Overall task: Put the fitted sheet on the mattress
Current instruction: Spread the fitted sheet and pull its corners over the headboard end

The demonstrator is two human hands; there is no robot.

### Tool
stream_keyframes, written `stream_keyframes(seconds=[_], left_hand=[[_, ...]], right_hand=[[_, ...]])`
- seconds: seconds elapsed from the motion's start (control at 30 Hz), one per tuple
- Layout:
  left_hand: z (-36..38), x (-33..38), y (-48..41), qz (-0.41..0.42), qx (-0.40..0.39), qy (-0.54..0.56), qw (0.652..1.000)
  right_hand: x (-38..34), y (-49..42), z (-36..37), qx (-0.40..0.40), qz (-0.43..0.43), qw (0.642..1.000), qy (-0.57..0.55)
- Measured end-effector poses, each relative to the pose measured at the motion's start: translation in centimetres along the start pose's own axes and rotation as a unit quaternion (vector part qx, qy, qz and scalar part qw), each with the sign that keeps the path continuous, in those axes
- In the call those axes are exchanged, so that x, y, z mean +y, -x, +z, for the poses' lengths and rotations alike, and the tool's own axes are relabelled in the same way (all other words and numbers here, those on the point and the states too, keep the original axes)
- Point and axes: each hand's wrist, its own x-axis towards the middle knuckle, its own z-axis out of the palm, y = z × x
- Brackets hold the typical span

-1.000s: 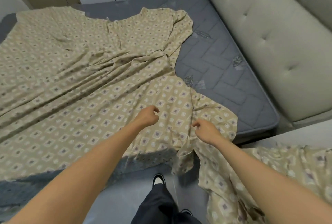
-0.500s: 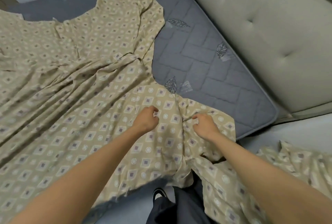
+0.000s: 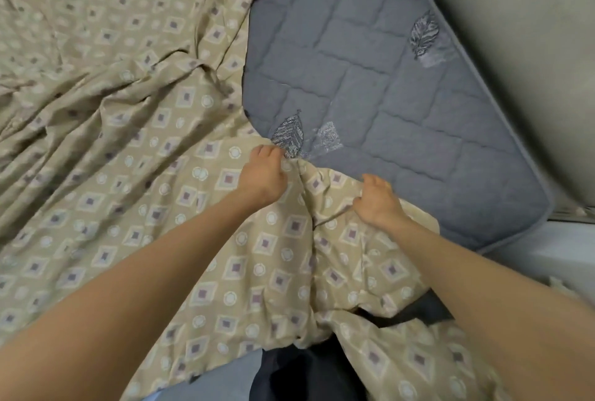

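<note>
two hands, left hand and right hand, pinch fitted sheet edge over mattress

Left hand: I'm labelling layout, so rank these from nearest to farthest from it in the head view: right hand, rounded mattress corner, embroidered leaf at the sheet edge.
1. Embroidered leaf, just beyond the left hand's fingers.
2. Right hand, to its right, gripping the sheet.
3. Mattress corner, far right.

Sheet lies on mattress, headboard to its right
</note>
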Motion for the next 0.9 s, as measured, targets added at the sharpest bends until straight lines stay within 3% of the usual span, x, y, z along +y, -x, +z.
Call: stream_keyframes(seconds=[0.17, 0.27, 0.37, 0.47, 0.63, 0.77, 0.9], left_hand=[[1.4, 0.5, -2.4, 0.018, -0.087, -0.089, 0.992], [1.6, 1.0, -2.6, 0.045, -0.144, -0.161, 0.975], [1.5, 1.4, -2.2, 0.051, -0.171, -0.187, 0.966], [1.4, 1.3, -1.6, 0.061, -0.165, -0.257, 0.95], [1.8, -0.9, 0.2, 0.06, -0.193, -0.407, 0.891], [2.6, -3.3, 3.0, -0.004, -0.202, -0.38, 0.903], [3.9, -5.3, 5.8, -0.03, -0.212, -0.36, 0.908]], right_hand=[[1.6, -1.9, 0.9, -0.012, 0.011, 1.0, -0.001], [2.0, -1.5, 1.1, -0.085, -0.025, 0.988, -0.129], [2.2, 0.2, 1.6, -0.095, -0.086, 0.974, -0.189], [2.1, 1.6, 2.8, -0.15, -0.121, 0.968, -0.159], [0.9, 2.7, 3.9, -0.214, -0.035, 0.962, -0.167], [0.3, 3.0, 5.4, -0.148, -0.049, 0.984, -0.081], [-1.2, 4.3, 6.7, -0.138, -0.056, 0.988, 0.046]])
